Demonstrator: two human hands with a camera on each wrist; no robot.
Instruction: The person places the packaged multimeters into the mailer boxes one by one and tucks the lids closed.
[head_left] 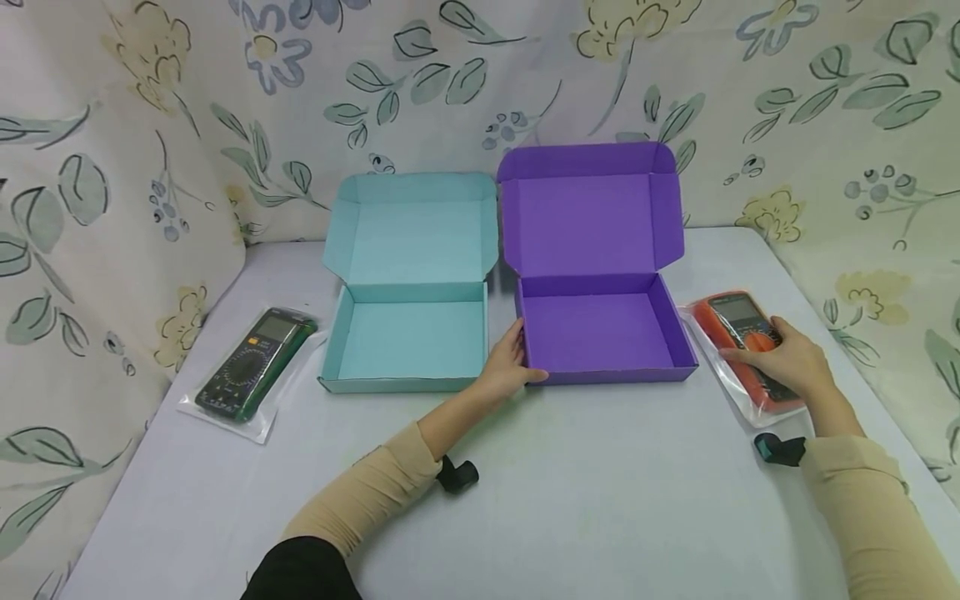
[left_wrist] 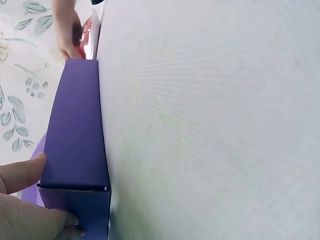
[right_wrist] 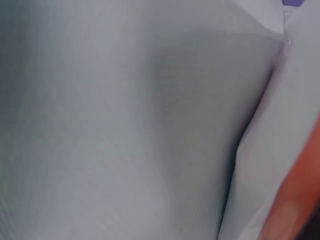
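Observation:
An open-lidded purple box (head_left: pixel 607 329) stands on the table with nothing inside. My left hand (head_left: pixel 512 367) grips its front left corner. In the left wrist view, the thumb (left_wrist: pixel 25 172) lies at the front panel's top edge and the other fingers are against the side. At the right, my right hand (head_left: pixel 787 362) holds an orange multimeter (head_left: pixel 727 312) in a clear plastic bag, thumb across its front and fingers at its far side. Only the orange edge (right_wrist: pixel 290 205) and bag (right_wrist: pixel 270 145) appear in the right wrist view.
Left of the purple box stands a light teal box (head_left: pixel 412 337), lid raised, nothing inside. A green and black multimeter (head_left: pixel 251 367) in a clear bag lies at the table's left. Floral cloth (head_left: pixel 450 108) hangs behind the white table (head_left: pixel 600 500).

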